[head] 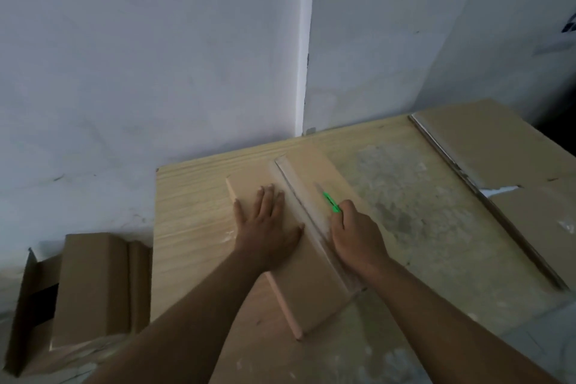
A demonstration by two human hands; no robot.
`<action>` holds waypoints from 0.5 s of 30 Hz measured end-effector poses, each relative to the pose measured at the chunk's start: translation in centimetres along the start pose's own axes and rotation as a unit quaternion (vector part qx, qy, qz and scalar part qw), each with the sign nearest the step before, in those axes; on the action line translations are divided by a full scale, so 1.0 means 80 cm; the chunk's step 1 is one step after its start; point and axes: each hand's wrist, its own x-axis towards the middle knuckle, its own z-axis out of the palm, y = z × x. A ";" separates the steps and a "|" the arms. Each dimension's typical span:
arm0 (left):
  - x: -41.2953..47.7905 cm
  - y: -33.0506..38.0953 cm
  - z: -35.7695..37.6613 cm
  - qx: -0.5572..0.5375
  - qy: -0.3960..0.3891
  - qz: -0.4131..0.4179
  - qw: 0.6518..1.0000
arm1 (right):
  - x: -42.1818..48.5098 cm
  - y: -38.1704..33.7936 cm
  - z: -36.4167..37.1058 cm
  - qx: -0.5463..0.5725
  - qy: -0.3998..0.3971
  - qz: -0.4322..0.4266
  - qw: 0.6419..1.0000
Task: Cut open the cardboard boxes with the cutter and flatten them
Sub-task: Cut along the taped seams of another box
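My left hand (267, 225) lies spread, pinning the box (299, 240); my right hand (355, 232) grips the cutter (331, 203). I should slice shallowly along the seam.

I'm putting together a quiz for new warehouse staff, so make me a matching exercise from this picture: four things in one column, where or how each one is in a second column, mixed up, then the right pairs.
Column one
1. left hand
2. right hand
3. cutter
4. flattened cardboard

Column two
A. lies at the right end of the table
B. grips the cutter
C. rests flat on the box
D. green, over the box top

Pairs: 1-C, 2-B, 3-D, 4-A
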 end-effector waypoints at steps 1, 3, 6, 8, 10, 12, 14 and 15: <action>0.018 -0.003 -0.002 -0.003 0.004 -0.020 1.000 | 0.001 0.002 0.002 -0.004 0.009 -0.010 1.000; 0.048 -0.009 -0.009 -0.017 0.012 -0.058 0.998 | 0.003 0.007 0.004 -0.003 0.018 -0.033 0.999; 0.077 -0.012 -0.017 -0.039 0.038 -0.107 0.993 | 0.017 0.013 -0.001 0.034 -0.024 -0.046 0.998; 0.082 -0.011 -0.018 -0.050 0.070 -0.121 0.989 | 0.027 0.011 -0.009 0.062 -0.063 -0.043 0.995; 0.085 -0.009 -0.016 -0.051 0.081 -0.137 0.986 | 0.046 0.006 -0.018 0.097 -0.097 -0.039 0.990; 0.084 -0.009 -0.014 -0.058 0.077 -0.148 0.984 | 0.063 -0.005 -0.022 0.117 -0.118 -0.038 0.985; 0.085 -0.012 -0.015 -0.065 0.078 -0.153 0.983 | 0.081 -0.024 -0.021 0.126 -0.132 -0.046 0.982; 0.086 -0.013 -0.016 -0.068 0.080 -0.154 0.982 | 0.090 -0.035 -0.017 0.129 -0.137 -0.051 0.981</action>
